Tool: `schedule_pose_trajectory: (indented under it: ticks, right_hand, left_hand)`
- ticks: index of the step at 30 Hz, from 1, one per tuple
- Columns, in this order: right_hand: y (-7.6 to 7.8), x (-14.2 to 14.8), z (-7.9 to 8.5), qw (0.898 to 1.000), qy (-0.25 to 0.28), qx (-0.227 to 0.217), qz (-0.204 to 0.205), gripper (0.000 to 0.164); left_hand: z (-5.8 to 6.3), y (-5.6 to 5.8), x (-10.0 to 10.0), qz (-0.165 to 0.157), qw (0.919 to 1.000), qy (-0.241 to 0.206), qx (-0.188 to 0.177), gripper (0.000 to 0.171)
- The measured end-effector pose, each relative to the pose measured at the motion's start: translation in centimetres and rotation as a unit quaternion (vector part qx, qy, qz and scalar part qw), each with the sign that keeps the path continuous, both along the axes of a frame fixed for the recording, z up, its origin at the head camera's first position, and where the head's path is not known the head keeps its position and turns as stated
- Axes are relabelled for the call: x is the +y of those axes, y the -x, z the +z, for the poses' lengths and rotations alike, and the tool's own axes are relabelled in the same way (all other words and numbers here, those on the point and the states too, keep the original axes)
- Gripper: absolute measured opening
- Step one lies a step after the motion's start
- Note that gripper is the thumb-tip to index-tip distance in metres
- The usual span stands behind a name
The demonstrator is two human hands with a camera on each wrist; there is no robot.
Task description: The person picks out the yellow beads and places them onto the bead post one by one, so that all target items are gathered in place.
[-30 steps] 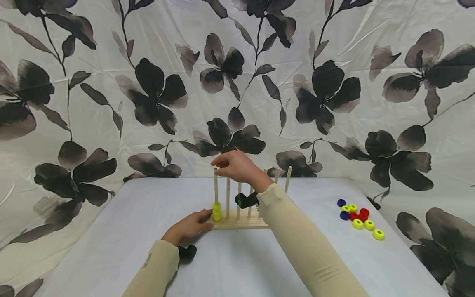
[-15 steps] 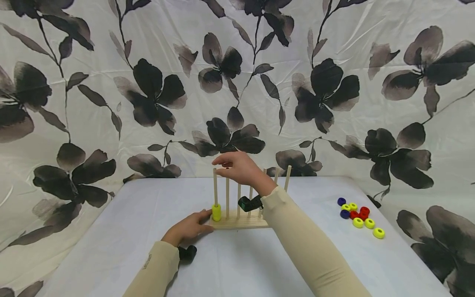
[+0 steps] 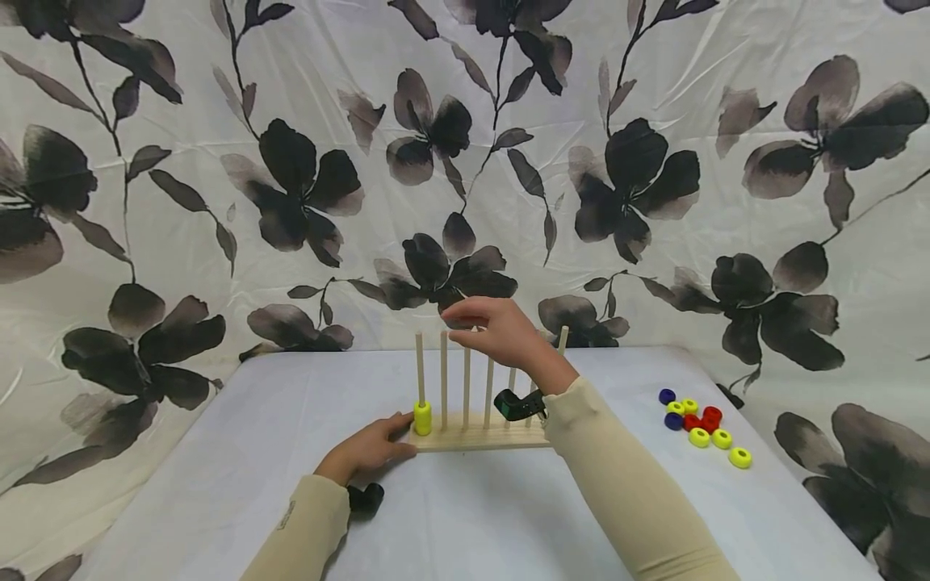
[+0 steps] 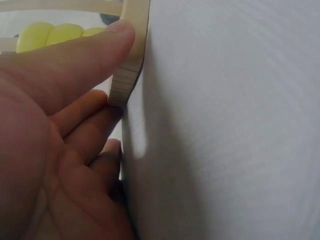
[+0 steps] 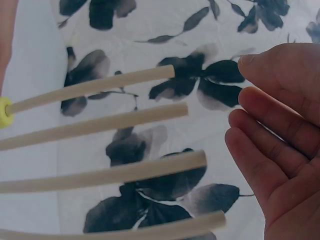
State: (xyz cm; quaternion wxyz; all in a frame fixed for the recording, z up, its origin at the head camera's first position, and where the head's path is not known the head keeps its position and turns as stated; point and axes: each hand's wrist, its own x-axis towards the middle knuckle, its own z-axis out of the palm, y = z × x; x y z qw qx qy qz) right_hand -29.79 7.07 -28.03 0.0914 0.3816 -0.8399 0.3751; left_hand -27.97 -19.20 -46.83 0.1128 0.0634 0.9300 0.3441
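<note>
A wooden peg rack [image 3: 479, 438] with a row of upright pegs stands mid-table. Its leftmost peg carries a stack of yellow beads [image 3: 422, 418]. At the rack's left end my left hand [image 3: 366, 448] grips the base; in the left wrist view the thumb lies against the wooden base [image 4: 135, 42] and the fingers reach its edge, beside the yellow beads [image 4: 50, 35]. My right hand [image 3: 501, 332] is raised near the peg tops, fingers loosely bent. The right wrist view shows that right hand [image 5: 285, 135] holding nothing, apart from the peg [image 5: 120, 120] tips.
Loose beads lie at the table's right: dark blue beads [image 3: 674, 421], red beads [image 3: 711, 415] and yellow beads [image 3: 740, 457]. The table [image 3: 291, 403] has a white cover. A floral cloth [image 3: 508, 202] hangs behind it.
My right hand has moved right, away from the leftmost peg's top. A yellow bead, apart on that peg earlier, has settled onto the stack. The left hand has stayed at the rack's end.
</note>
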Motion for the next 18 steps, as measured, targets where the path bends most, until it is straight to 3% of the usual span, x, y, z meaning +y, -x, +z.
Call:
schedule_pose_trajectory:
  ticks: [8, 18]
  right_hand:
    - [-0.6, 2.8, 0.1, 0.999, 0.034, -0.002, 0.002, 0.030]
    - [-0.7, 7.1, -0.8, 0.996, 0.074, 0.007, -0.040, 0.030]
  left_hand:
    - [-0.1, 0.1, -0.1, 0.003, 1.0000, -0.006, -0.004, 0.074]
    - [-0.2, 0.1, -0.1, 0.005, 1.0000, 0.003, -0.005, 0.072]
